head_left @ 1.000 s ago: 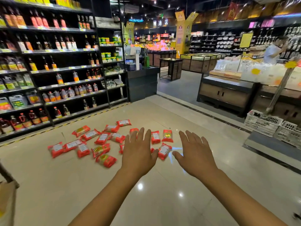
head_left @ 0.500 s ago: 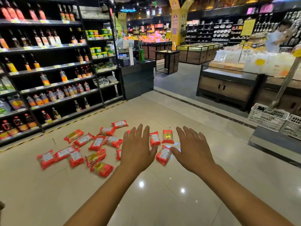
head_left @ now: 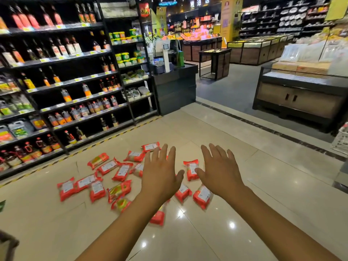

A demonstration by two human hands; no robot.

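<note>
Several red food packets (head_left: 120, 172) with white labels lie scattered on the shiny beige floor of a shop aisle. Both my arms reach forward over them, palms down. My left hand (head_left: 160, 174) has its fingers spread straight and holds nothing; it hides part of the packets behind it. To its right, my right hand (head_left: 219, 172) is also flat and empty. One packet (head_left: 191, 169) shows in the gap between the two hands, and another packet (head_left: 202, 197) lies just under my right wrist.
Black shelves (head_left: 62, 87) stocked with bottles and jugs run along the left. A dark counter (head_left: 175, 87) stands at the shelves' far end. A wooden display cabinet (head_left: 301, 102) is at the right, with a white basket (head_left: 340, 142) at the frame edge.
The view has swung right and come closer to the packets, which now sit nearer and more to the left. Both hands stay flat and empty, a little higher over the pile.
</note>
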